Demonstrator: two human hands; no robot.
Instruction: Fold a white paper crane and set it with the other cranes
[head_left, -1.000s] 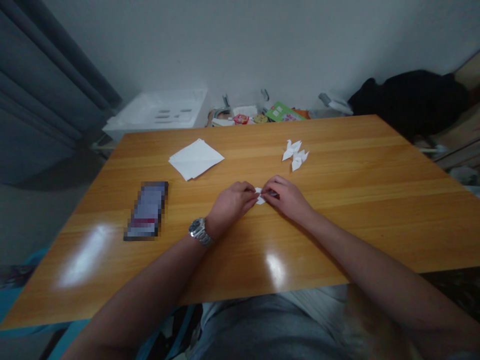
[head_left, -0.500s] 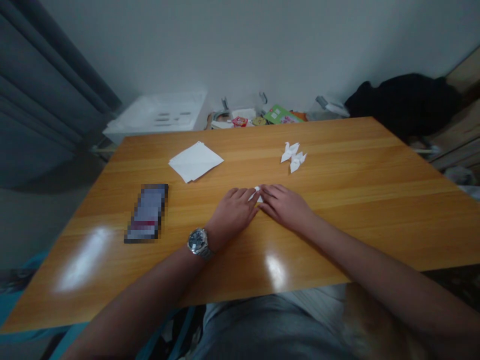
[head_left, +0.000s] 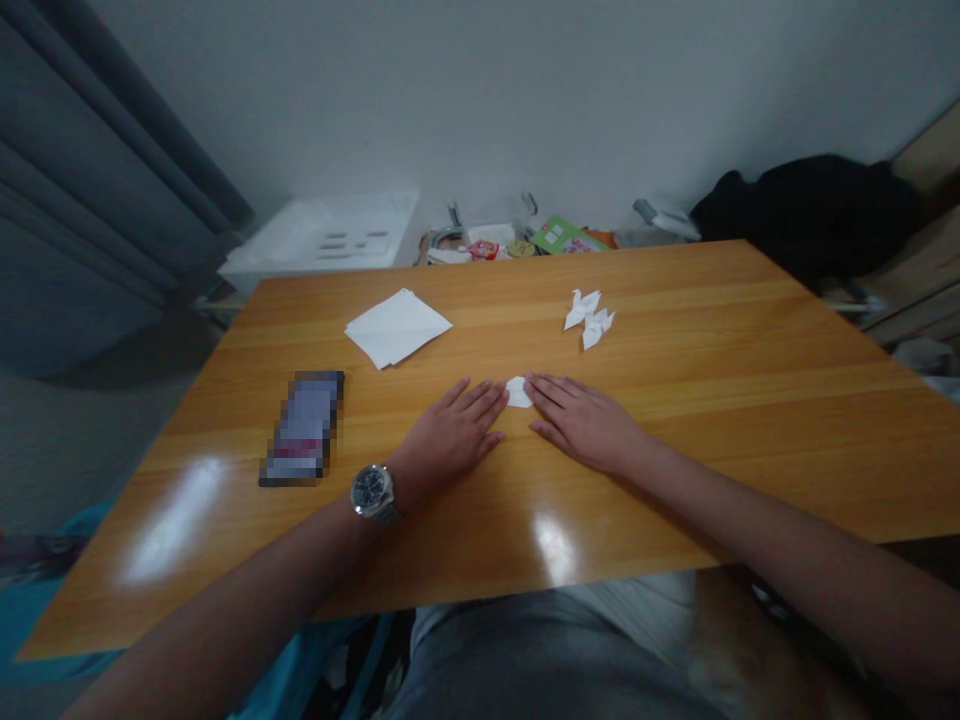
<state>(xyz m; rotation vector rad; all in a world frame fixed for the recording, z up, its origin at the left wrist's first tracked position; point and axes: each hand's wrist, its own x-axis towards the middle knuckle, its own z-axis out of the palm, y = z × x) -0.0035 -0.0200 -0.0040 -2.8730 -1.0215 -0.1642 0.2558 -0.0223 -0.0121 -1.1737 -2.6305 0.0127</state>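
Observation:
A small folded piece of white paper (head_left: 517, 392) lies on the wooden table between my hands. My left hand (head_left: 454, 425), with a metal watch (head_left: 373, 491) at its wrist, rests palm down; its fingertips touch the paper's left edge. From the other side my right hand (head_left: 579, 415) lies flat, its fingertips on the paper's right edge. Both hands have their fingers stretched out, and neither grips the paper. Beyond them stand two white origami birds (head_left: 589, 318), side by side. A stack of white paper sheets (head_left: 398, 328) sits at the back left.
A phone (head_left: 304, 428), blurred into blocks, lies on the left of the table (head_left: 712, 350). Behind the far edge are a white plastic tray (head_left: 322, 235), a green packet (head_left: 562, 236) and small odds and ends. A dark cloth heap (head_left: 810, 210) is at the back right.
My left hand has drawn back to the left and its fingers have spread. More of the folded paper now shows between both hands. The view has shifted slightly.

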